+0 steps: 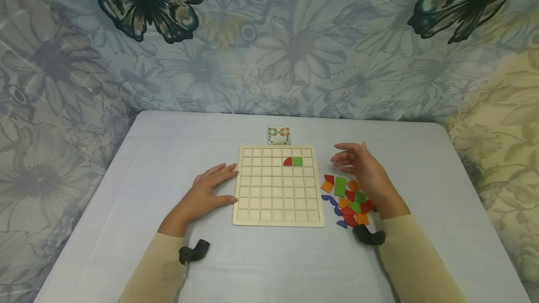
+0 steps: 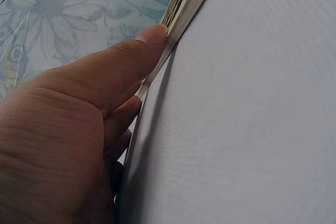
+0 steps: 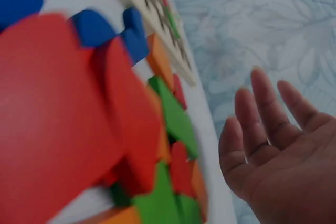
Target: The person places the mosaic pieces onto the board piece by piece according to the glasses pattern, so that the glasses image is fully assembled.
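I see the table (image 1: 147,153) carrying the grid board (image 1: 278,186), my left hand (image 1: 208,191) flat with straight fingers and thumb against its left edge. My right hand (image 1: 362,169) hovers open, holding nothing, above the loose pieces (image 1: 347,200) right of the board. Red piece (image 1: 288,161) and green piece (image 1: 297,161) sit in the board's second row.

Pale table (image 1: 126,191), wooden grid board (image 1: 278,200), coloured tile pile (image 1: 347,202), small pattern card (image 1: 279,135)
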Motion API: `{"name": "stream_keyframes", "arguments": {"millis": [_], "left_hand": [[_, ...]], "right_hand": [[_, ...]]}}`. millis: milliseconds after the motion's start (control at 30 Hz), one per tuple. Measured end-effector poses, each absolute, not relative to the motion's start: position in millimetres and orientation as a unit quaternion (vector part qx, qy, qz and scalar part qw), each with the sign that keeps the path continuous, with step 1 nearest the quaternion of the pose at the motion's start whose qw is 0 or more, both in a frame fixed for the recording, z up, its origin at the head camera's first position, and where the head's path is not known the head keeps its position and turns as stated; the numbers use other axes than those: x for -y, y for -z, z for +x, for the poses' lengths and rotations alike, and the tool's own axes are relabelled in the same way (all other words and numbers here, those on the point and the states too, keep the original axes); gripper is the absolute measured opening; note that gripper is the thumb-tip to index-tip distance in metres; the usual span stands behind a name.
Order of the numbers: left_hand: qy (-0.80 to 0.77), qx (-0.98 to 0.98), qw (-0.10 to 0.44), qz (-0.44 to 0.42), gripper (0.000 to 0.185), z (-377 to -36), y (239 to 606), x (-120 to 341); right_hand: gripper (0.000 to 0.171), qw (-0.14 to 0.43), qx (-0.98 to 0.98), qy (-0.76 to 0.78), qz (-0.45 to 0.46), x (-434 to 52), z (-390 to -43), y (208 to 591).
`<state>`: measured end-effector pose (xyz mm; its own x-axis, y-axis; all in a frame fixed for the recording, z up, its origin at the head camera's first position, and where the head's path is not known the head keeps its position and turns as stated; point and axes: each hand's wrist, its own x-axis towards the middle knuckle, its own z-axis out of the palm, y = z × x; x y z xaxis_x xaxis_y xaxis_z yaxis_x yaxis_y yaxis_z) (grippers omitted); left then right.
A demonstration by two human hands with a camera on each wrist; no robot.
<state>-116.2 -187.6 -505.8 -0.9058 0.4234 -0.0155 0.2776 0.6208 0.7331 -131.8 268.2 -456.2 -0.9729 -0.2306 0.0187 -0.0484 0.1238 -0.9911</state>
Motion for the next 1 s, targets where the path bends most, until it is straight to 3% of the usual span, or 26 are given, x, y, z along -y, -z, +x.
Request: {"name": "stream_keyframes", "arguments": {"millis": [533,700,1000], "left_hand": [[-0.375,-0.901,0.095,0.196,0.079,-117,508,188],[-0.377,-0.901,0.092,0.194,0.079,-116,509,189],[-0.378,-0.899,0.092,0.199,0.078,-117,508,188]], "right_hand": [[0.047,0.101,-0.883,0.455,-0.064,-272,-127,495],[0.037,0.084,-0.9,0.42,-0.076,-268,-128,498],[0.033,0.055,-0.927,0.366,-0.057,-265,-127,497]]}}
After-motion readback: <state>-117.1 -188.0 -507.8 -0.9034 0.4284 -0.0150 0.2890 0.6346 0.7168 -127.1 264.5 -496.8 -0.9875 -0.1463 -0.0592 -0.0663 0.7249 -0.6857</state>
